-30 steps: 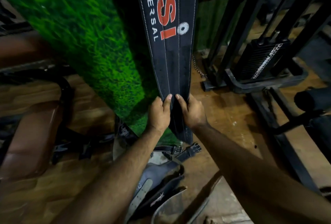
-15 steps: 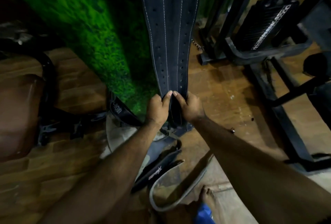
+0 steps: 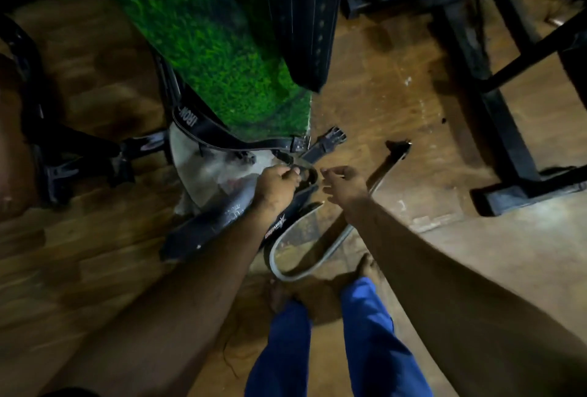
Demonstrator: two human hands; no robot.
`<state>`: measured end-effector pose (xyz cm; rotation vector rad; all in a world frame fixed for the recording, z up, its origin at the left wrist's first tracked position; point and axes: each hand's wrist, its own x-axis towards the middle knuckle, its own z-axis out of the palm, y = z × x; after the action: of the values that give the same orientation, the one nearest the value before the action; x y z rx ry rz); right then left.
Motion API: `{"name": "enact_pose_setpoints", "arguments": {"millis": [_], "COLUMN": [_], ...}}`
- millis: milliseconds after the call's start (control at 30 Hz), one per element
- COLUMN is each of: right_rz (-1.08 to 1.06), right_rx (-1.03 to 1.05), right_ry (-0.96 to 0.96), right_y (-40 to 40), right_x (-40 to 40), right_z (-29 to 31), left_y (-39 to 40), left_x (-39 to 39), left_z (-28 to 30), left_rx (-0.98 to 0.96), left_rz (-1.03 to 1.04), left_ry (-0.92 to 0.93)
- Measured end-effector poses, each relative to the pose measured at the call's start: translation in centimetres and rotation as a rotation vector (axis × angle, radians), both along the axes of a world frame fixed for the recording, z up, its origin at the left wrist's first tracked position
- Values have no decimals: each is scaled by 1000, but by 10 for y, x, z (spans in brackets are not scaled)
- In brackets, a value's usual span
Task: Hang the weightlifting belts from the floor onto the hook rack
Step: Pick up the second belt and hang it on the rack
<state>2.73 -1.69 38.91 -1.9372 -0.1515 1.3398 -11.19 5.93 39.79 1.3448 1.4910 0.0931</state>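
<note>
Both hands reach down into the heap of belts on the brown wooden floor [image 3: 365, 117], at the foot of the pillar clad in green artificial turf [image 3: 203, 31]; the left hand [image 3: 275, 185] has its fingers curled at the dark loop of a black leather belt with a small red and white logo [image 3: 279, 225], though motion blur leaves it unclear whether the loop is truly gripped; the right hand [image 3: 343, 186] hangs just beside it with fingers loosely bent, holding nothing that I can make out.

The step is, I judge, picking the next belt off the floor; it goes best if one belt is singled out first, since the straps overlap; taking it near the buckle end and lifting straight up should let the rest slide free instead of dragging its neighbours.

Around the pile: a wide black stitched belt with rows of holes [image 3: 301, 15] hangs down the pillar's side, already off the floor; a black belt with white lettering [image 3: 203, 125] curls round the pillar's base; a thin grey belt standing in an open loop [image 3: 286, 269] lies near the person's bare feet and could catch a toe; the black steel frame of a gym machine [image 3: 495, 104] stands to the right, well apart.
</note>
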Motion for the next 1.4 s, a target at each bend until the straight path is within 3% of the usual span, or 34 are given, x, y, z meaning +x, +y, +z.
{"name": "enact_pose_setpoints", "arguments": {"millis": [167, 367, 633, 833, 1000, 1067, 1167, 1267, 1400], "right_rz": [41, -59, -87, -318, -461, -596, -633, -501, -470], "right_rx": [-70, -188, -280, -352, -337, -242, -197, -182, -92], "right_ry": [131, 209, 107, -29, 67, 188, 206, 176, 137], "right_y": [-40, -81, -118, -137, -150, -152, -164, -166, -152], "right_x": [-8, 0, 18, 34, 44, 47, 49, 43, 32], "right_z": [-40, -117, -254, -374, -442, -451, -461, -452, -424], "left_y": [-50, -103, -140, -145, -168, -174, -176, -160, -127], "left_x": [-16, -14, 20, 70, 115, 125, 126, 113, 101], "left_z": [-45, -131, -262, -379, -462, -479, -481, -471, -443], "left_rx": [-148, -278, -246, -211, -159, -142, -38, 91, 127], "left_rz": [-84, -170, -345, -378, -420, -425, -469, -533, -368], "left_ry": [-11, 146, 181, 109, 132, 107, 111, 193, 190]}}
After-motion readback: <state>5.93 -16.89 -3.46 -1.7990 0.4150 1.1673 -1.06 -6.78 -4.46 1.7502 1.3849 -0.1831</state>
